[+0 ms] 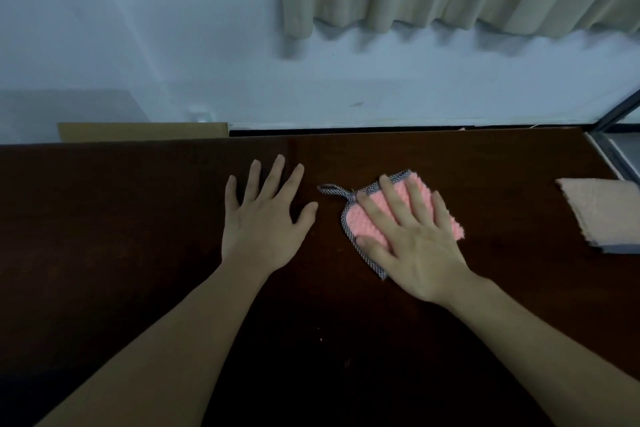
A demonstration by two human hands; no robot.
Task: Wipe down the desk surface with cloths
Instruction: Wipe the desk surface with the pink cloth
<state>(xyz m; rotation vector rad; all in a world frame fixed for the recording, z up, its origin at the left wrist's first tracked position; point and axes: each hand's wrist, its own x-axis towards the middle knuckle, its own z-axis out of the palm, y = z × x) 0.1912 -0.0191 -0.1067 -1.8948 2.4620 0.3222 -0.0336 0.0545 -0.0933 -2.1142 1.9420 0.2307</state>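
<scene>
Both hands lie flat, fingers straight: right hand (412, 239) pressing fuzzy pink, grey-edged cloth (369, 208); left hand (265, 218) on desk (138, 218).

On the desk (485, 163), the cloth (398, 208) is lying under the right hand (415, 246), the left hand (263, 222) resting at its nine o'clock and a folded towel (602, 215) sitting at three o'clock.

I see the dark brown desk (485, 163) running wide and flat. A pink nubby cloth (375, 210) with grey checked edging and a hanging loop at its ten o'clock corner lies flat at centre-right. At three o'clock a folded beige cloth (602, 215) rests.
</scene>
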